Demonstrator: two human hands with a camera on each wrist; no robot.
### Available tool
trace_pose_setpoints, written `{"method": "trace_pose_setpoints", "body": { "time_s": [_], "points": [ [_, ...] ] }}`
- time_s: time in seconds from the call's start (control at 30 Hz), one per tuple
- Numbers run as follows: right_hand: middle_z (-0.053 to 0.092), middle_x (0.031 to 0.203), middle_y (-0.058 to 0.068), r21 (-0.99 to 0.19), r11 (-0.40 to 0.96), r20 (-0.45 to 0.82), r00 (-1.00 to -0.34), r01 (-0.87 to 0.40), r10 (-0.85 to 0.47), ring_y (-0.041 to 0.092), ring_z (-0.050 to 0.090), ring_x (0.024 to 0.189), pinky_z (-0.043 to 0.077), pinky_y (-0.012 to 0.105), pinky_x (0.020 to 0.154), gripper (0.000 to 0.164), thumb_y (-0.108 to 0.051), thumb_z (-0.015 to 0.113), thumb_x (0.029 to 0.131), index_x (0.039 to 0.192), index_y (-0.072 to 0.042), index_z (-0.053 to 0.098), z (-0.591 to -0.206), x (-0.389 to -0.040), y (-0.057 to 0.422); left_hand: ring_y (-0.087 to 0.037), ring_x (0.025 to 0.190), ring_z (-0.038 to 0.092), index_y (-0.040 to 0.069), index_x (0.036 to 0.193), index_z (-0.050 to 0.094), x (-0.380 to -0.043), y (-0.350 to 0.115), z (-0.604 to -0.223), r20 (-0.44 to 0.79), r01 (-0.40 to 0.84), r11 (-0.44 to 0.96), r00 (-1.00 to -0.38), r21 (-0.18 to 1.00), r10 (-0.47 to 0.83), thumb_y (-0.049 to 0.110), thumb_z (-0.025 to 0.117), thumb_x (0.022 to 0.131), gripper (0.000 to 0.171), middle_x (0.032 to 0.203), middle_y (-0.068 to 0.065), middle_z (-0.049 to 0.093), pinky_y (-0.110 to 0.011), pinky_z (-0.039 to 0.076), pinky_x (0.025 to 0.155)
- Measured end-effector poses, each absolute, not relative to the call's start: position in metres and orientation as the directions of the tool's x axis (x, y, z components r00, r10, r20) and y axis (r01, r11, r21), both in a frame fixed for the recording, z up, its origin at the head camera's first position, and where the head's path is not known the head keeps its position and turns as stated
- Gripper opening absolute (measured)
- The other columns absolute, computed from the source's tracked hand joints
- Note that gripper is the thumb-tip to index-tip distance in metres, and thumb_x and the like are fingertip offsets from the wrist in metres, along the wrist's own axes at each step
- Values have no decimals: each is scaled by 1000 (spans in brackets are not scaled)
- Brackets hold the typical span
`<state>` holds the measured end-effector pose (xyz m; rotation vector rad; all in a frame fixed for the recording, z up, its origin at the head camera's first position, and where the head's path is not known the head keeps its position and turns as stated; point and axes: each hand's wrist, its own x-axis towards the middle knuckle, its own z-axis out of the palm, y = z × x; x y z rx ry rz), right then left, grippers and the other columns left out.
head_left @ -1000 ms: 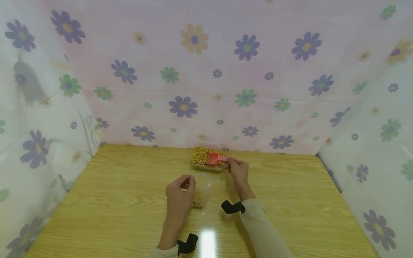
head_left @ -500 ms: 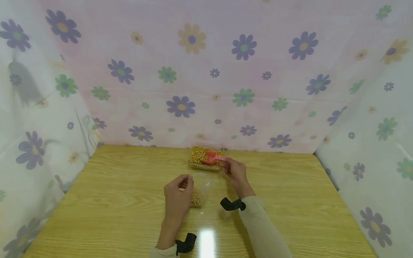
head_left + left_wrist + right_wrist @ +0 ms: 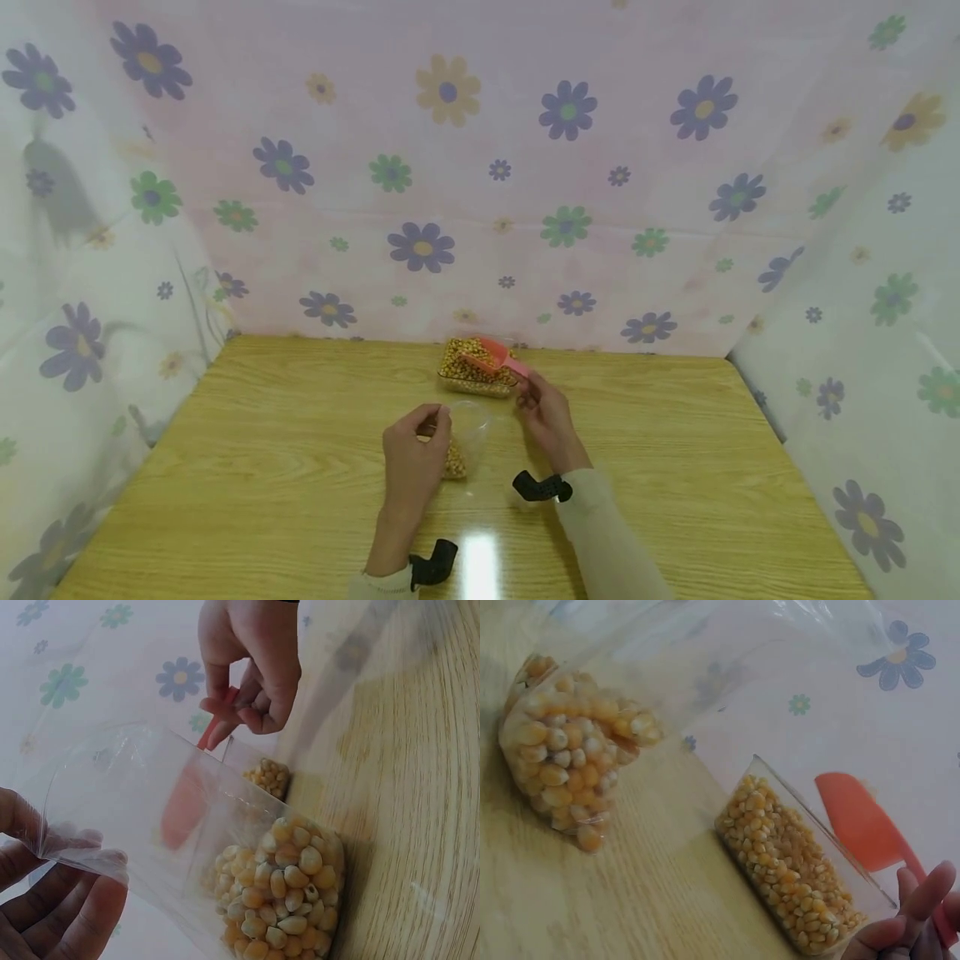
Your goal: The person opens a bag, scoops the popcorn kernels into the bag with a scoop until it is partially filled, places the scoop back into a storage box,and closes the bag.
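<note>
My left hand [image 3: 415, 446] pinches the rim of a clear plastic bag [image 3: 112, 780] between thumb and fingers. Corn kernels [image 3: 277, 900] fill the bottom of this bag, which stands on the table. With my right hand [image 3: 550, 417] I grip the handle of a red scoop [image 3: 489, 354]. The scoop is raised over a clear rectangular container [image 3: 478, 387] of corn kernels, and the right wrist view shows its blade [image 3: 859, 821] tilted above the container's rim. Whether the scoop carries kernels, I cannot tell.
The wooden table [image 3: 285, 467] ends at a flowered cloth backdrop [image 3: 480, 192], with cloth walls on both sides. The container stands near the table's back edge, just behind the bag. Black curved pieces [image 3: 435, 562] are strapped at both wrists.
The scoop has come up out of the kernels and now stands more tilted, its handle sloping down toward my right hand. My left hand still holds the bag in place.
</note>
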<state>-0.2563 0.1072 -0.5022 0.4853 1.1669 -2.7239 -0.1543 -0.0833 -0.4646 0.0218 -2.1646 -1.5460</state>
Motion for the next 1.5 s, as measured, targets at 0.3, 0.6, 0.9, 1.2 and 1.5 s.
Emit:
{"method": "trace_pose_setpoints", "body": {
  "time_s": [0.3, 0.6, 0.9, 1.2, 1.5],
  "points": [
    [79, 96, 3, -563, -797, -285, -956, 219, -61, 8, 52, 65, 42, 25, 69, 22, -18, 44, 110, 110, -8, 63, -500, -234, 110, -15, 64, 65, 4, 89, 79, -155, -82, -464, 364, 257, 349, -886, 901, -286, 5, 69, 95, 12, 73, -5, 72, -25, 54, 57],
    [79, 96, 4, -524, -820, -292, -953, 228, -78, 7, 54, 65, 45, 26, 70, 29, -20, 42, 111, 106, -9, 68, -496, -219, 111, -15, 65, 65, 2, 91, 78, -154, -82, -466, 358, 247, 360, -889, 900, -284, 6, 68, 96, 12, 75, -9, 72, -24, 53, 57],
    [79, 91, 1, -555, -796, -244, -962, 243, -124, 4, 58, 62, 48, 25, 72, 38, -20, 37, 112, 99, -11, 72, -492, -204, 112, -15, 65, 65, 4, 90, 79, -155, -83, -469, 358, 251, 351, -890, 902, -283, 7, 68, 96, 13, 76, -12, 73, -23, 53, 58],
    [79, 89, -1, -589, -771, -240, -964, 241, -117, 4, 60, 64, 50, 26, 76, 37, -20, 39, 112, 99, -13, 72, -486, -194, 110, -16, 66, 64, -1, 90, 77, -154, -83, -467, 349, 242, 353, -894, 904, -281, 6, 67, 96, 13, 76, -14, 73, -22, 53, 59],
    [79, 95, 2, -574, -787, -212, -969, 227, -124, 7, 68, 74, 53, 25, 83, 34, -20, 42, 111, 98, -12, 72, -483, -182, 113, -15, 66, 64, 2, 90, 78, -155, -83, -468, 347, 236, 353, -890, 905, -294, 7, 68, 95, 12, 74, -8, 72, -23, 53, 59]
  ]
}}
